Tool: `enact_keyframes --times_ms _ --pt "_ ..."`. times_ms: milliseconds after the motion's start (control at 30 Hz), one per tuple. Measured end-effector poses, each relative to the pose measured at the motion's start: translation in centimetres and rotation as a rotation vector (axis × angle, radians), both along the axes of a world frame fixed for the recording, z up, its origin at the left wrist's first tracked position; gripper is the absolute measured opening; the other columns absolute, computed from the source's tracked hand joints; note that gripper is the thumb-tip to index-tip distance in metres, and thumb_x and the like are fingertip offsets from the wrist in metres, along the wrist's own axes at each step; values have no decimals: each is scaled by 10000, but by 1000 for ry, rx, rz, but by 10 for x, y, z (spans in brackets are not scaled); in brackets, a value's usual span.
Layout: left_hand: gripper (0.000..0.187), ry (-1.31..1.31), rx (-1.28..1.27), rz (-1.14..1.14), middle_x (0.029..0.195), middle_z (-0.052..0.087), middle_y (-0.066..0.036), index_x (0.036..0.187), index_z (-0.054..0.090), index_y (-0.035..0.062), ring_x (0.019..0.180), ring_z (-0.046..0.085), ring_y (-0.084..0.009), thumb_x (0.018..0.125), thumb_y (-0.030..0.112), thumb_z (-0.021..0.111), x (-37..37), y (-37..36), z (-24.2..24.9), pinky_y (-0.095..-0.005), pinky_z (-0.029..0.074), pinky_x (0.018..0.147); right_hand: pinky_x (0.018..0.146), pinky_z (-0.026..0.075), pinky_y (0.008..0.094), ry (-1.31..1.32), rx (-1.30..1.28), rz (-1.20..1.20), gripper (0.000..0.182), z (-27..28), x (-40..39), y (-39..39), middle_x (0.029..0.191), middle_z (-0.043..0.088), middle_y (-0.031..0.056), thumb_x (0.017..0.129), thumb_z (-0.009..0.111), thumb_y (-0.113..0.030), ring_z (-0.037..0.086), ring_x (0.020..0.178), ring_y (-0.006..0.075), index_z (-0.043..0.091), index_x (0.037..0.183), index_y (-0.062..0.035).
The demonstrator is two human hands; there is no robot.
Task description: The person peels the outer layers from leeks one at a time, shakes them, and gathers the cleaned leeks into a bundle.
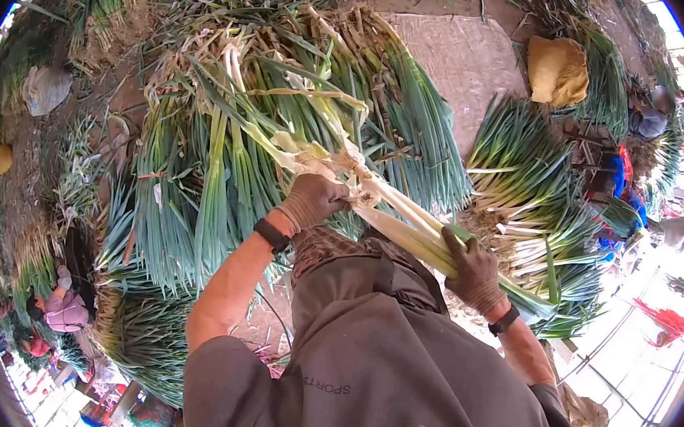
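Dirt ground crowded with green onion piles; bare mat beyond. Left hand and right hand both gripped onion bundle, held over heaps

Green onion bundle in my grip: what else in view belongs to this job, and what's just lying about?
In the job: long white-stalked green onion bundle; left hand and right hand gripping it; heaped green onion pile.
Lying about: crumpled yellow cloth; grey woven mat; pale crumpled sack.

Bare dirt ground, woven mat, yellow sack, bright daylight
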State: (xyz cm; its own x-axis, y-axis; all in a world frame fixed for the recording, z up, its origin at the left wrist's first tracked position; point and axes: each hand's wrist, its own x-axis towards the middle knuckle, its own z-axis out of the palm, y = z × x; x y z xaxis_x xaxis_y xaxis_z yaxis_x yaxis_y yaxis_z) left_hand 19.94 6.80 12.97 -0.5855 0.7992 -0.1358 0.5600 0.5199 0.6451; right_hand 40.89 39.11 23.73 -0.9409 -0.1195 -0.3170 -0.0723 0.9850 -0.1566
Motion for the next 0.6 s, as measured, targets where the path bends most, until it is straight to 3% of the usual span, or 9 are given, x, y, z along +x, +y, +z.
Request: enact_keyframes --times_ms 100,267,300,333,367,433,500,567,600 --pt "156 -147 198 208 749 682 -109 941 743 158 723 672 -344 888 302 710 6 3 0 -446 518 661 693 514 507 -56 -5 -37 1051 1 -2 4 1012 571 214 596 758 -160 635 827 405 371 1570 -220" --pt "140 393 -146 311 697 671 -111 856 700 176 613 671 -311 942 257 626 -33 -5 -9 -436 497 525 724 505 504 -48 2 -19 1030 7 -1 -1 1005 575 197 653 822 -244 631 838 376 368 1578 -237" --pt "179 405 28 485 693 673 -122 877 712 169 608 681 -324 958 286 604 -58 -30 -37 -434 496 508 750 499 504 -65 5 -22 1022 9 1 -2 1000 575 193 682 850 -282 628 853 366 366 1581 -248" --pt "255 289 -305 777 721 695 -135 897 720 148 607 697 -318 985 347 587 -112 -87 -30 -439 509 510 753 502 505 -97 -10 -53 1035 8 3 1 1001 577 193 675 853 -276 629 850 366 359 1584 -246" --pt "324 457 -149 905 716 695 -140 909 720 134 607 700 -316 995 417 588 -130 -108 -14 -443 515 517 756 505 505 -127 -24 -96 1048 6 10 5 1003 578 193 668 856 -269 630 847 367 352 1586 -244" --pt "249 361 -255 1003 874 759 -102 1033 768 140 735 731 -267 974 340 631 -143 -88 57 -381 570 669 768 513 508 -144 -48 -150 1086 4 16 8 1006 584 189 647 865 -265 640 839 363 332 1593 -241" --pt "236 245 309 732 899 753 -109 977 752 109 783 725 -238 984 316 638 -134 -45 59 -377 563 694 768 514 509 -144 -45 -133 1085 2 13 6 1012 587 189 645 865 -263 644 841 363 335 1591 -241" --pt "236 -83 435 542 803 652 -54 793 673 118 764 615 -198 996 233 635 -97 14 65 -390 546 795 766 513 507 -156 18 -132 1080 -3 7 4 1036 594 192 639 871 -276 648 860 355 350 1585 -234" --pt "330 -188 315 432 1091 721 -121 991 713 58 1081 687 -230 960 384 672 -77 36 64 -366 540 971 804 500 513 -181 17 -151 1085 -5 6 4 1055 598 195 627 882 -316 637 901 362 367 1578 -234"
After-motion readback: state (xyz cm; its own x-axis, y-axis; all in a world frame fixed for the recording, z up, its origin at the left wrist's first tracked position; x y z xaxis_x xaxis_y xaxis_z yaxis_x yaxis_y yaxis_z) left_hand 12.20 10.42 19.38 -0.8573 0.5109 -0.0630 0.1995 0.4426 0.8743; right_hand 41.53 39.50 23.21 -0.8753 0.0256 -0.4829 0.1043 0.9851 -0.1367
